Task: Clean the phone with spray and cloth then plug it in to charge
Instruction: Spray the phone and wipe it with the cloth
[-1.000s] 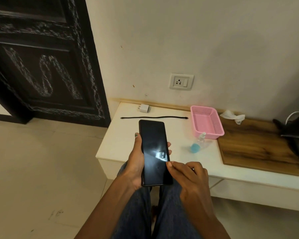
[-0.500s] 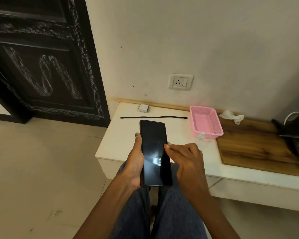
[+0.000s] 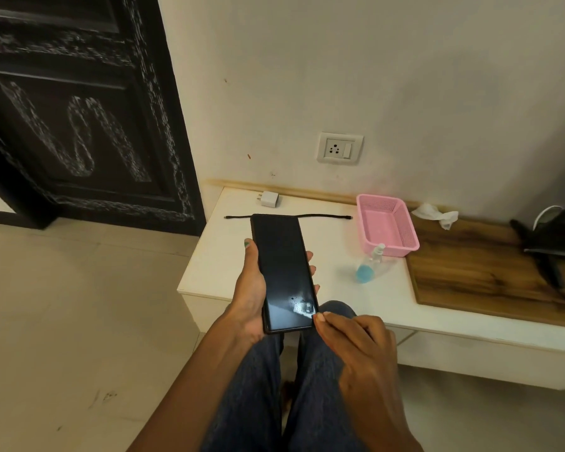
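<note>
A pink mesh basket (image 3: 387, 228) sits on the white tabletop (image 3: 209, 256) toward the far edge — just right of it begins a wooden board (image 3: 486, 278) with dark grain. At the far right stands a dark object (image 3: 555, 236), cut off by the frame edge — what it is cannot be told. To the left, a black carved door (image 3: 79, 125) meets the pale tiled floor (image 3: 62, 321).

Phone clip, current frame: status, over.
Left hand grips black slab phone, droplets on glass. Right hand fingertips at its lower edge. White crumpled cloth untouched on the desk.
</note>
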{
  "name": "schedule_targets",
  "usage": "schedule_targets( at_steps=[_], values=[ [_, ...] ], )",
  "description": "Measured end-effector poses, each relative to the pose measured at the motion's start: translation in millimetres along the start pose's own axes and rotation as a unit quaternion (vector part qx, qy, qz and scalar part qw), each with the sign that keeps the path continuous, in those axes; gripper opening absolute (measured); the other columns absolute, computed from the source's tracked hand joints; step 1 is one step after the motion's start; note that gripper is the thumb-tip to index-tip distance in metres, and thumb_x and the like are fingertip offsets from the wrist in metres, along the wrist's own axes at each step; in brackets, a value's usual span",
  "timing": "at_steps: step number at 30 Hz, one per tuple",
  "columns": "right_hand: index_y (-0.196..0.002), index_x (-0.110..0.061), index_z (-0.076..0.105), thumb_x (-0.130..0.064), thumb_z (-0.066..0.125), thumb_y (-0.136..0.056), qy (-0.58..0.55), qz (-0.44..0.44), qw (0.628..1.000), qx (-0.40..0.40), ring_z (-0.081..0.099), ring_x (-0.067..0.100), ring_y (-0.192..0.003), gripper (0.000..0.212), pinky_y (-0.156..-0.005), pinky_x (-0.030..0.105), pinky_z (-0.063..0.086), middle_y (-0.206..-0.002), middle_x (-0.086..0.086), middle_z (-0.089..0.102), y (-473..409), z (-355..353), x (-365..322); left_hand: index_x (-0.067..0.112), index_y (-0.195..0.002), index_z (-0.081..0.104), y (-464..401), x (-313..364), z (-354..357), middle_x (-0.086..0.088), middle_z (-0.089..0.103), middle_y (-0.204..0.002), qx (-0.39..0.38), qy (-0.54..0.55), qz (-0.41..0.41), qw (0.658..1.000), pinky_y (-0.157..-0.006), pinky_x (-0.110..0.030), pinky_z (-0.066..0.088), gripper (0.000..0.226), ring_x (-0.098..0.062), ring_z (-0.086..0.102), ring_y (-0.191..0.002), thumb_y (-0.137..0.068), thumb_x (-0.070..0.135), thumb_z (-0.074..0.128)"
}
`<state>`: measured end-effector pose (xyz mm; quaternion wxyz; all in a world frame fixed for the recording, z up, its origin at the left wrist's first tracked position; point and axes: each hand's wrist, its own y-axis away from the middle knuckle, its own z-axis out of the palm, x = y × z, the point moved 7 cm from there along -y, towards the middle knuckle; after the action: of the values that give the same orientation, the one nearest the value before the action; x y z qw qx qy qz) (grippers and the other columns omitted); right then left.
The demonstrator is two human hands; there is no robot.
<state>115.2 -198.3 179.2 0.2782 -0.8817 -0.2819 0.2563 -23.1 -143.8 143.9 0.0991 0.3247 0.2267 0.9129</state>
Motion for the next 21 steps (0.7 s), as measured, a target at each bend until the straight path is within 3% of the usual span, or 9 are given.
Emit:
schedule_targets(
  at_steps=[8, 11, 14, 17, 21],
  values=[
    [-0.107, -0.006, 0.069, -0.006, 0.038, -0.082, 0.027, 0.012, 1.000, 0.010, 0.044, 0.016, -0.089, 0.040, -0.071, 0.022, 0.029, -0.102, 0.003, 0.070, -24.5, -1.4, 0.3, 0.011, -0.086, 0.079, 2.1, -6.9, 6.3, -0.011, 0.072, -0.096, -0.021, -0.012, -0.022, 0.999, -0.087, -0.041, 0.049, 0.088, -0.024, 0.064, -0.084, -0.086, 0.075, 0.018],
    [-0.107, -0.006, 0.068, -0.006, 0.040, -0.084, 0.015, -0.004, 1.000, 0.011, 0.046, 0.016, -0.092, 0.037, -0.074, 0.023, 0.035, -0.102, 0.002, 0.069, -12.1, 0.5, -0.4, 0.010, -0.099, 0.076, 0.1, -2.4, 0.3, -0.011, 0.072, -0.105, -0.010, 0.014, -0.013, 1.000, -0.083, -0.041, 0.052, 0.087, -0.025, 0.065, -0.087, -0.086, 0.075, 0.020],
    [-0.107, -0.007, 0.068, -0.015, 0.031, -0.099, 0.006, -0.013, 1.000, 0.021, 0.047, 0.017, -0.094, 0.038, -0.075, 0.032, 0.044, -0.101, 0.004, 0.070, -0.1, 3.3, 1.0, 0.011, -0.116, 0.067, -1.4, -1.3, -6.2, -0.011, 0.068, -0.117, 0.004, 0.034, -0.007, 0.999, -0.081, -0.041, 0.053, 0.084, -0.025, 0.065, -0.096, -0.086, 0.076, 0.023],
    [-0.105, -0.007, 0.069, -0.023, 0.022, -0.102, -0.002, -0.006, 1.000, 0.031, 0.048, 0.017, -0.094, 0.049, -0.073, 0.034, 0.046, -0.102, 0.003, 0.070, -1.4, 4.4, -2.4, 0.010, -0.115, 0.067, -1.5, -3.3, -5.7, -0.011, 0.069, -0.115, 0.010, 0.051, -0.012, 0.999, -0.082, -0.042, 0.053, 0.083, -0.026, 0.065, -0.095, -0.086, 0.075, 0.025],
    [-0.108, -0.009, 0.067, -0.020, 0.041, -0.095, -0.018, -0.031, 0.999, 0.033, 0.049, 0.014, -0.094, 0.031, -0.072, 0.031, 0.044, -0.105, -0.001, 0.068, -4.3, 6.2, -27.3, 0.009, -0.107, 0.068, -1.8, -3.8, -0.6, -0.013, 0.071, -0.105, 0.012, 0.057, -0.004, 0.998, -0.084, -0.043, 0.050, 0.079, -0.026, 0.063, -0.088, -0.087, 0.073, 0.027]
  ],
)
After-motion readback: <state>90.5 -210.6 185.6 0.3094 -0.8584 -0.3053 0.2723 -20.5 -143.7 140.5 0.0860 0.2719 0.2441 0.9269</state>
